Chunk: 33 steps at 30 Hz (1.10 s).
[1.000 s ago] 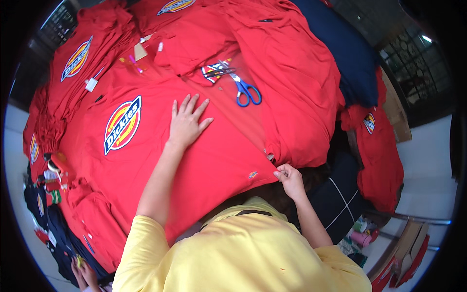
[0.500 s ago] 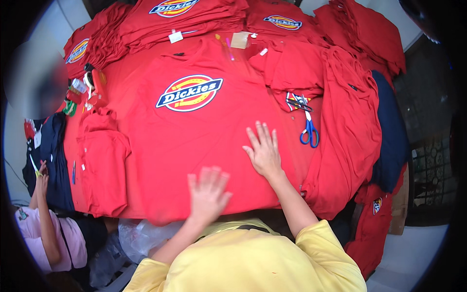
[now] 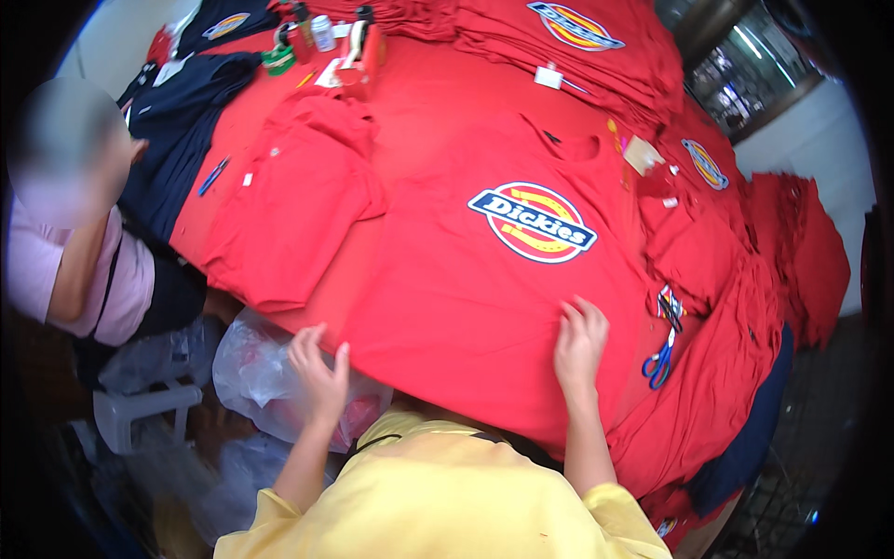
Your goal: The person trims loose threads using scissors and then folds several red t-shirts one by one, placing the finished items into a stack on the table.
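A red T-shirt (image 3: 447, 270) with an oval chest print lies spread on the table, its neckline at the far side. My right hand (image 3: 579, 349) is over the shirt's lower right part, fingers a little bent and apart, holding nothing. By the near left edge of the table, my left hand (image 3: 319, 374) hovers with thumb and fingers spread, holding nothing, in front of a clear plastic bag (image 3: 256, 359). Blue-handled scissors (image 3: 658, 365) lie right of the shirt. Another red garment (image 3: 298, 186) lies loosely folded to its left.
Folded red shirts (image 3: 568, 56) are piled at the back, more red garments (image 3: 717, 363) on the right. A red tape dispenser (image 3: 371, 65), white bottle (image 3: 323, 34) and blue pen (image 3: 213, 176) sit at far left. A co-worker (image 3: 79, 252) is beside navy garments (image 3: 191, 130); a plastic stool (image 3: 144, 410) stands below.
The view has turned left, so the table appears shifted right. My left hand has moved off the shirt to the table's near left edge. My right hand's fingers, flat before, are now bent.
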{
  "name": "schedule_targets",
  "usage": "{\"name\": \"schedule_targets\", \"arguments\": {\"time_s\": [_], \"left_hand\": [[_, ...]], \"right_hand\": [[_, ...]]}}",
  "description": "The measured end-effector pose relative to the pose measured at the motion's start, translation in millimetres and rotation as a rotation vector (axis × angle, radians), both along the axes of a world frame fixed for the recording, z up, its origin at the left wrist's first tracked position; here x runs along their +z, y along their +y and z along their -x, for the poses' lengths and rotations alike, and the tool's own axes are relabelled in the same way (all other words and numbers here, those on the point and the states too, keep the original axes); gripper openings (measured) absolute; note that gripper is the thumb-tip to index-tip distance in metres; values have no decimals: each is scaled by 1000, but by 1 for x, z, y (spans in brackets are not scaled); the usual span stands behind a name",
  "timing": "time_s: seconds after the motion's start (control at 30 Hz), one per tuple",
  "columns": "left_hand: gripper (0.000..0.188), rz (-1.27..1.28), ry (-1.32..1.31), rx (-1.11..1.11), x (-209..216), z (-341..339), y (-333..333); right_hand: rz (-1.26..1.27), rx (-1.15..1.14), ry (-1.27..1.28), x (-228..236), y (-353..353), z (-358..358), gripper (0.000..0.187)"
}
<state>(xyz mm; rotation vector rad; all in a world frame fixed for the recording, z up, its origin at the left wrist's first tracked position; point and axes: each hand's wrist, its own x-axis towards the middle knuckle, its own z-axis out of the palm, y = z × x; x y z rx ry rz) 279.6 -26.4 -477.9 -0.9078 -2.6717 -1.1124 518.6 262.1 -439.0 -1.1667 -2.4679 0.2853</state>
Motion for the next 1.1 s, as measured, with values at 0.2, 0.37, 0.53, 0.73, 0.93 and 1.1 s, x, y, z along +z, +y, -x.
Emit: {"name": "schedule_targets", "arguments": {"time_s": [0.2,0.37,0.53,0.73,0.93,1.1], "left_hand": [[37,211,-41,-16,27,12,24],[31,226,-82,2,24,20,39],[24,172,-268,-53,30,18,49],[26,132,-289,-75,34,24,77],[29,205,-521,-3,48,63,78],[33,-60,-810,-133,32,79,73]], "right_hand": [[-72,665,350,-1,40,242,30],[1,609,-642,67,43,333,48],[633,866,-610,59,110,336,32],[1087,772,-116,13,125,324,18],[916,625,192,-9,93,342,14],[890,898,-174,35,88,343,19]]}}
